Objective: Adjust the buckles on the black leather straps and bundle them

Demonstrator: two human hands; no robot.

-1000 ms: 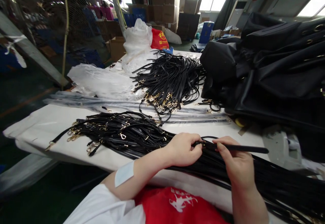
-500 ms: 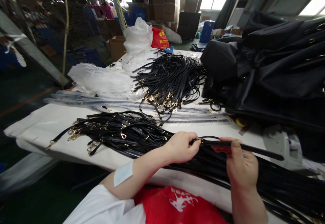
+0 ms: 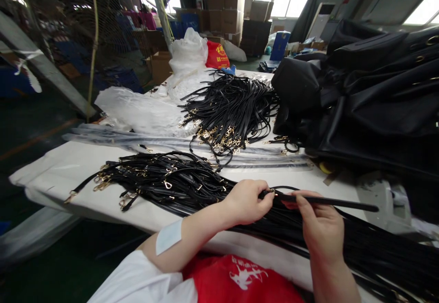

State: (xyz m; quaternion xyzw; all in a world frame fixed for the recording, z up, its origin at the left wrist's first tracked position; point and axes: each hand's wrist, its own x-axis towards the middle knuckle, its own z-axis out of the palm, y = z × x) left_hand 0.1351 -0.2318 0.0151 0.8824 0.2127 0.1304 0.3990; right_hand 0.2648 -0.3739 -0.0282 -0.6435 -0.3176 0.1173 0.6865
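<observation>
A black strap with gold-coloured metal fittings is stretched between my two hands. My left hand is closed around its buckle end, thumb and fingers pinching near the gold metal. Farther along, my right hand pinches the strap between thumb and fingers, and its free end sticks out to the right. Below both hands runs a long bundle of black straps, with gold clasps at its left end. What my left fingers cover at the buckle is hidden.
Another heap of black straps with gold clips lies farther back on the white table. Clear plastic sheeting sits at the left. Black bags are piled at the right, and cardboard boxes stand behind.
My right hand has slid left along the strap, closer to my left hand. My left hand keeps its grip at the buckle end.
</observation>
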